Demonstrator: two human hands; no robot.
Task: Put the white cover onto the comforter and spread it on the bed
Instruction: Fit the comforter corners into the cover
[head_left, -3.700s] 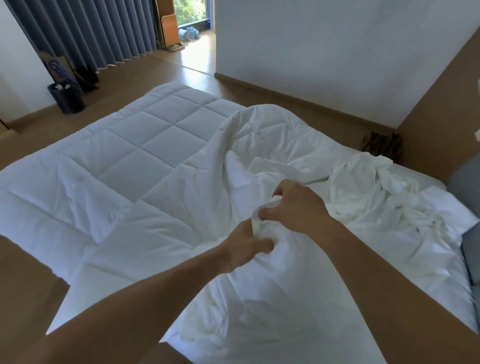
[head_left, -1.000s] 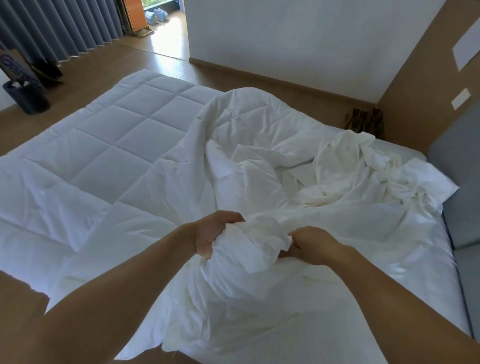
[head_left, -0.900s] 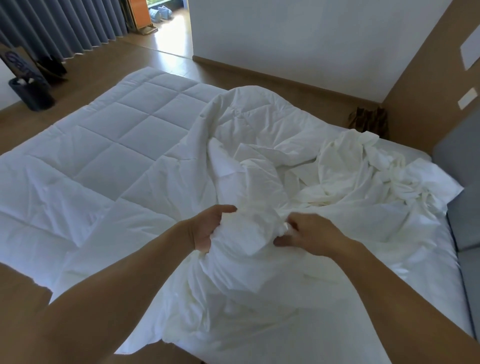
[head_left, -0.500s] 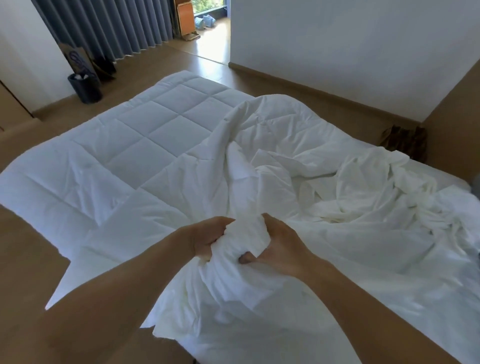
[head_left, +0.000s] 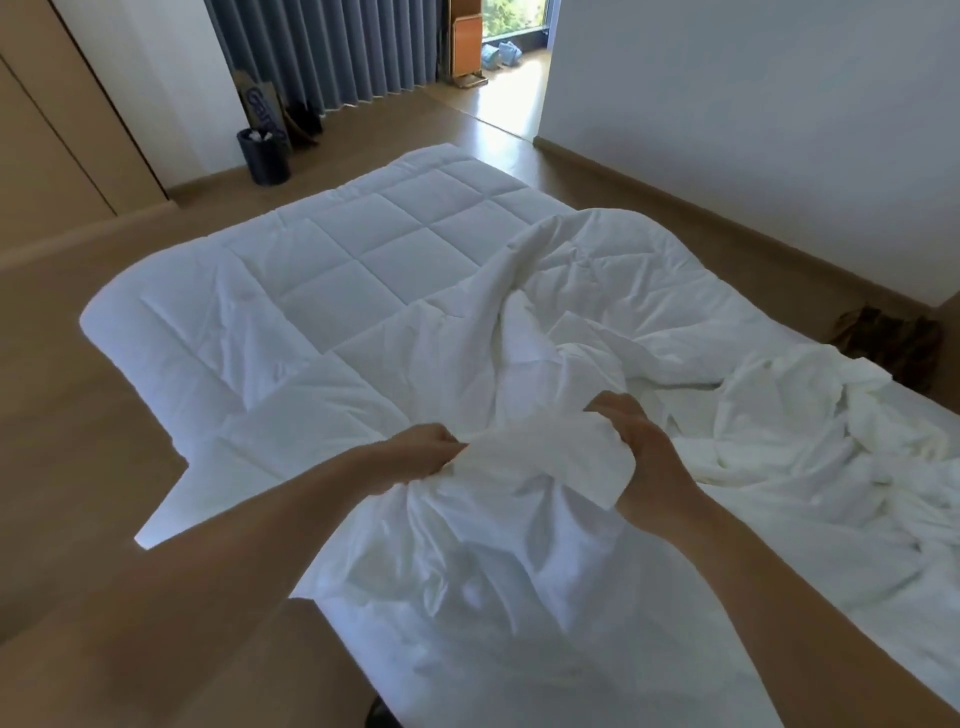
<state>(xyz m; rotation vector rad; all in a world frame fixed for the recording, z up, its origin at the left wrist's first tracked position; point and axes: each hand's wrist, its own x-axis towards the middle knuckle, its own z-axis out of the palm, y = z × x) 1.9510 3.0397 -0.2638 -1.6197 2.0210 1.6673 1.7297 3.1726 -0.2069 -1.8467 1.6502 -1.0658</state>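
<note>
White cover (head_left: 524, 561) front and centre, bunched into a thick wad at the near edge of the bed (head_left: 878, 618), and both hands are on it. The left hand (head_left: 422, 453) has its fingers curled tight round the left end of the wad, and the right hand (head_left: 640, 460) clamps the right end, fingers wrapped over the fabric, so the roll of cloth stretches between the two fists. Below the grip the cover hangs in deep creases and spills down over the side of the bed toward the person. Just beyond the hands the cloth rises into a tall rumpled fold (where cover ends and comforter begins in there, I cannot tell, it is white on white). Further out lies the comforter (head_left: 363, 260), quilted in squares, mostly flat across the far left part of the bed with its edges drooping over the side. To the right, a loose crumpled heap of white fabric (head_left: 810, 415) sits on the bed, apart from the hands. Around it all there is a wooden floor (head_left: 72, 415). A dark bin (head_left: 263, 156) stands at the far left near the grey curtains (head_left: 332, 47), with a cardboard box (head_left: 258, 106) leaning behind it. A white wall (head_left: 753, 104) runs along the right, and a dark brown object (head_left: 891, 340) sits at its foot, too dim to make out.
</note>
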